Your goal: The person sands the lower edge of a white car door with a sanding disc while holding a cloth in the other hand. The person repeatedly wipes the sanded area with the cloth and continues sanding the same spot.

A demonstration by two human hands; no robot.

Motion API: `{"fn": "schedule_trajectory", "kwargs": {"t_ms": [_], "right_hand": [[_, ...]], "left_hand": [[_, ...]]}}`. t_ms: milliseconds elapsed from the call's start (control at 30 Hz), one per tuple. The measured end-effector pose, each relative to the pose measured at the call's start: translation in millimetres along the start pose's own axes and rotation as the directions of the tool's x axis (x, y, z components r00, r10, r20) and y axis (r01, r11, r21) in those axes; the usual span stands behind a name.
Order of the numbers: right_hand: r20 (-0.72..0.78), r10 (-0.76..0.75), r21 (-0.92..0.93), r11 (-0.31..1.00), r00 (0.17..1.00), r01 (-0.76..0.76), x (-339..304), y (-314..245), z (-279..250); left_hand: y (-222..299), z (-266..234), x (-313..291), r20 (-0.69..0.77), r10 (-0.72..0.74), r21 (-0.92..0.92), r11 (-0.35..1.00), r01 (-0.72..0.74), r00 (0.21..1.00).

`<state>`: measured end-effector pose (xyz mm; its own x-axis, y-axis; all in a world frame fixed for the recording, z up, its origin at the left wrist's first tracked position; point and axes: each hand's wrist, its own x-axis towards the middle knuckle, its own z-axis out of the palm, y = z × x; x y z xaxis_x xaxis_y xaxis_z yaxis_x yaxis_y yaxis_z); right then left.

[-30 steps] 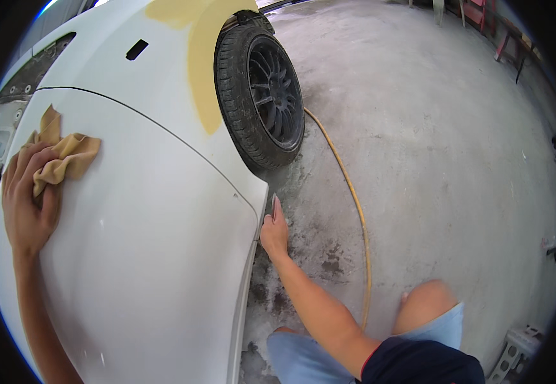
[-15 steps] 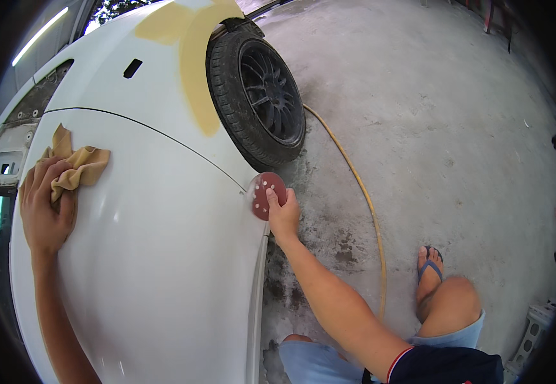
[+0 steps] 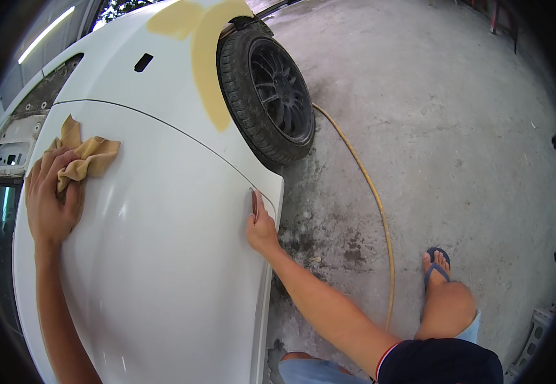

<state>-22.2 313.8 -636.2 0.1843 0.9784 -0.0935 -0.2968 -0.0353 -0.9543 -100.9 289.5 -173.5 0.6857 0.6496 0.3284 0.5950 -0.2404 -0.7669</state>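
Sleeve [image 3: 441, 363], dark with red-and-white trim, on right arm [image 3: 329, 304]. Right hand [image 3: 263, 232]: pinching a thin reddish-brown disc [image 3: 255, 203], seen nearly edge-on; one digit along its right side, others partly hidden. Disc sits at upper right corner of the white panel [image 3: 163, 256], near the seam [image 3: 166, 123] that bounds it; contact with the paint cannot be confirmed. Left hand [image 3: 54, 205]: fingers bent, thumb apart, tan cloth [image 3: 92, 158] bunched between and under them, near the panel's upper left corner. Firmness of grip cannot be told. Foot [image 3: 441, 261] in blue flip-flop [image 3: 429, 271] on grey floor [image 3: 476, 179], right of a yellow hose [image 3: 375, 192] leading away to the wheel [image 3: 281, 89], dark-spoked. Beyond the seam: white fender [image 3: 169, 83], yellow patch [image 3: 207, 77] along its right edge, black slot [image 3: 143, 62] left of that patch.
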Motion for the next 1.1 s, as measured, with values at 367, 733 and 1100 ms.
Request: {"fn": "schedule_trajectory", "kwargs": {"t_ms": [367,733,1100], "right_hand": [[0.101,0.121,-0.253,0.963,0.988,-0.092,9.6,-44.6,2.3],[0.215,0.082,-0.505,0.862,0.973,0.039,1.8,-44.9,-15.2],[0.226,0.103,-0.477,0.879,0.969,0.018,4.0,-32.6,-13.7]], "left_hand": [[0.4,3.5,2.6,0.033,0.002,0.019,1.0,-0.003,0.999],[6.4,-2.6,5.3,0.028,0.028,-0.008,1.0,-0.028,0.999],[14.4,-12.8,4.4,-0.009,-0.038,-0.062,0.997,0.037,0.999]]}}
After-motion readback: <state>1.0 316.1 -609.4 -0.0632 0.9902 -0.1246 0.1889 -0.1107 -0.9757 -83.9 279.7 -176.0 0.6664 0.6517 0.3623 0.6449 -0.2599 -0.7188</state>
